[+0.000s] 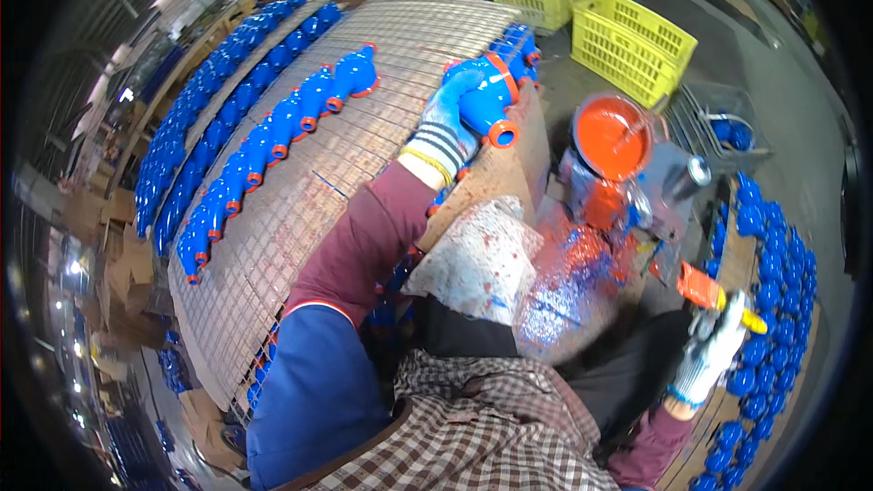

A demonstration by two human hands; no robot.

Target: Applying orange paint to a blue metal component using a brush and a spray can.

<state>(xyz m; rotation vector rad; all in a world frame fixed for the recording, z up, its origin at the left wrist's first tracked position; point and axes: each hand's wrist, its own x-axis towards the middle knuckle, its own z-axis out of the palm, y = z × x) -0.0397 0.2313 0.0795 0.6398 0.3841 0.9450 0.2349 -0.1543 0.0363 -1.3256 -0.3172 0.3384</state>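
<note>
My left hand (446, 123), in a striped knit glove with blue stains, grips a glossy blue pipe fitting (480, 102) with orange-red rims. It holds the fitting above the near right edge of a wire-mesh rack (300, 177). Low on the right, my gloved right hand (709, 359) is closed around the yellow handle of a paintbrush (698, 285), whose head is coated orange-red. Between the hands stands a round pot of orange-red paint (614, 136), with what looks like a stirrer in it. Similar blue fittings (284, 123) with orange-red ends form a row on the rack.
A paint-spotted white cloth (486, 255) lies before me, beside a paint-smeared surface (568, 286). Many blue fittings (773, 327) crowd boards at the right. Yellow crates (632, 45) stand at the back. A dark can (689, 175) is right of the pot.
</note>
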